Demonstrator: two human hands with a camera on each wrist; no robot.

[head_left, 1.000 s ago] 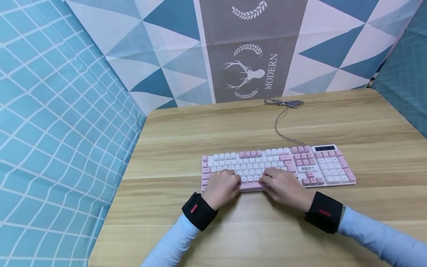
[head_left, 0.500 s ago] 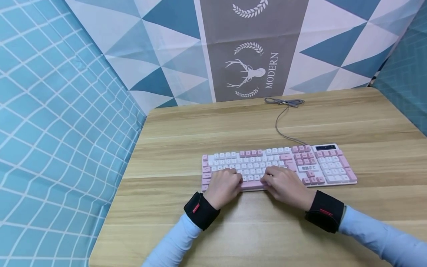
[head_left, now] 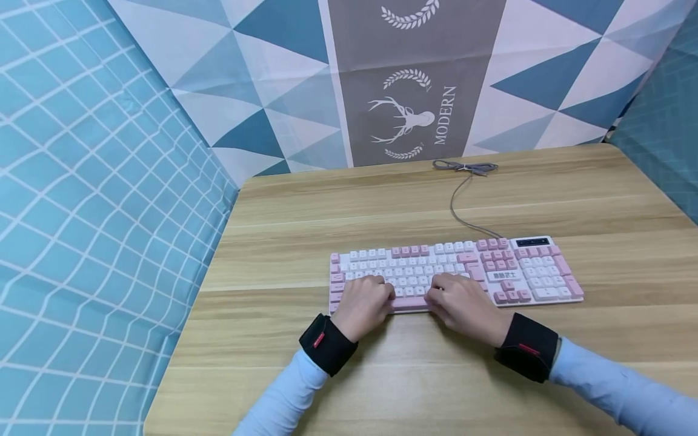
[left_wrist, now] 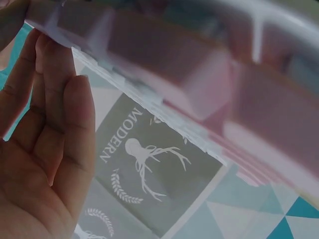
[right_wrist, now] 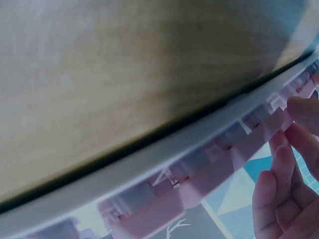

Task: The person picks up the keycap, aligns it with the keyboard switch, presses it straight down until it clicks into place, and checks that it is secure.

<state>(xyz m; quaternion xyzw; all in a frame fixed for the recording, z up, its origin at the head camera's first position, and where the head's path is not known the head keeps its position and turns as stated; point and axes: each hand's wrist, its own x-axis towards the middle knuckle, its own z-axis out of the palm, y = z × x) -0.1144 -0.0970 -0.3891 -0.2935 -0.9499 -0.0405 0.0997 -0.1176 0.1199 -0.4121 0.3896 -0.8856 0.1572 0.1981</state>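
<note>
A pink-and-white computer keyboard [head_left: 504,275] lies on the wooden table in the head view. My left hand [head_left: 364,307] rests over its lower left keys, hiding some of them. To the right of the space bar's middle, my right hand [head_left: 466,306] lies with its fingertips at the lower keys. Loosely bent fingers of the left hand [left_wrist: 50,134] reach up to the keyboard's keys [left_wrist: 164,69] in the left wrist view. The right wrist view has the right hand [right_wrist: 289,194] with relaxed, bent fingers beside the pink front keys [right_wrist: 199,181]. Neither hand grips anything.
A grey cable [head_left: 454,203] runs from the keyboard's back edge to a tied bundle [head_left: 466,168] near the table's [head_left: 283,242] far edge. Patterned cloth [head_left: 294,79] hangs behind the table, and a blue checked cloth [head_left: 98,212] stands along the left.
My right wrist has shifted very slightly left over the last half second. The left hand and the keyboard stay practically in place.
</note>
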